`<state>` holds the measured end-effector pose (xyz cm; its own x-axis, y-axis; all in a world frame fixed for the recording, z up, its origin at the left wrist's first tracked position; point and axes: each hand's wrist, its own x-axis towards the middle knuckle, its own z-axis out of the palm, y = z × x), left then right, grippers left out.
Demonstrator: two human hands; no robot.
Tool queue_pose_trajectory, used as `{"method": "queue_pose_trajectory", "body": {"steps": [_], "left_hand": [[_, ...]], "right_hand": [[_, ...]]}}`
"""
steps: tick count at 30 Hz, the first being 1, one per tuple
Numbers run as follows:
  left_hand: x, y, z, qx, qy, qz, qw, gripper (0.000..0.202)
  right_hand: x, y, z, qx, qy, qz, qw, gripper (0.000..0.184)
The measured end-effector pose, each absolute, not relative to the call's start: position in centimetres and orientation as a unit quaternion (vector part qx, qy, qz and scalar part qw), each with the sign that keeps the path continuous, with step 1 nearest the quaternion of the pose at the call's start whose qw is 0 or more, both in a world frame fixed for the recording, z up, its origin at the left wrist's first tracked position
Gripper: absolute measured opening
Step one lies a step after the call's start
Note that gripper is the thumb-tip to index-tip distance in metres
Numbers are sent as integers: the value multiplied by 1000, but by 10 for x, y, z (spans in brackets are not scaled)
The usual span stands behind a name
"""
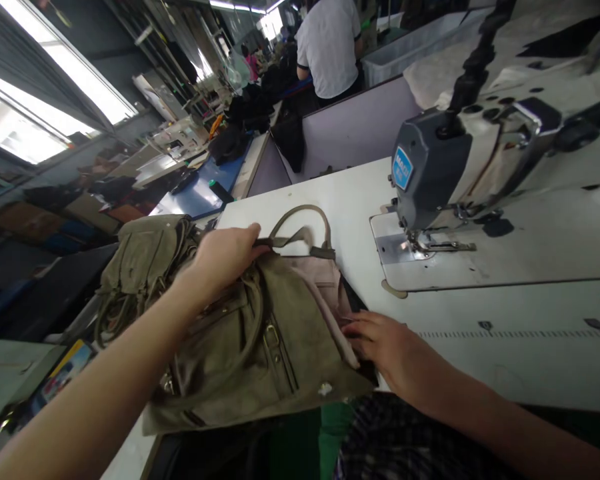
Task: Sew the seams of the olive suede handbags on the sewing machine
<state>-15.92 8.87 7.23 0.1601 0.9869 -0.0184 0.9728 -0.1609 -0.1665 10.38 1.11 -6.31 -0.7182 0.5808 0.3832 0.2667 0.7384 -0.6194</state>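
An olive-green handbag (300, 327) lies on its side on the white sewing table (345, 187), its opening facing right and showing a pale pink lining (325, 273). My left hand (235, 253) is closed on a strap (285, 239) at the bag's upper edge. At the opening, my right hand (375, 340) has its fingers bent against the lining edge; the fingertips are partly hidden there. One looped handle (307, 208) arches over the tabletop beyond the bag. Another handle drapes across the bag's front, near a buckled tab (275, 343).
A sewing machine (430, 173) stands at the right, its needle area over a metal plate. Another olive bag (145, 253) sits at the left. Behind are a green-topped thread cone (221, 192), a blue-topped table (200, 183), a grey bin (415, 50) and a person in a white shirt (330, 47).
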Motion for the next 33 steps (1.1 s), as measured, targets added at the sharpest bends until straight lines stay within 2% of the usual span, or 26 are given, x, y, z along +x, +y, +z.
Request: {"method": "queue_pose_trajectory", "body": {"steps": [1, 5, 8, 10, 12, 16, 19, 24, 28, 33], "left_hand": [[-159, 95, 56, -762, -642, 66, 41, 19], [-141, 110, -9, -835, -548, 23, -36, 52], [-127, 119, -18, -904, -388, -6, -177, 68], [-120, 125, -11, -897, -354, 26, -262, 74], [-112, 131, -8, -877, -379, 38, -294, 69], [-86, 137, -25, -855, -469, -53, -215, 38], [-75, 141, -41, -849, -480, -81, -203, 27], [-82, 153, -36, -873, -403, -59, -268, 32], [-81, 152, -38, -883, -406, -66, -226, 20], [-57, 143, -54, -878, -424, -115, -189, 19]], "right_hand": [[102, 10, -61, -248, -882, 269, 296, 35], [105, 10, -58, -282, -870, 277, 296, 31], [111, 14, -60, -293, -871, 268, 291, 37], [114, 18, -61, -298, -874, 247, 295, 40], [115, 22, -59, -302, -878, 227, 295, 39], [117, 28, -51, -292, -879, 244, 287, 34], [120, 29, -51, -278, -881, 268, 273, 28], [120, 30, -56, -283, -899, 203, 266, 19], [114, 30, -60, -272, -903, 132, 305, 21], [120, 26, -66, -241, -879, 162, 379, 32]]}}
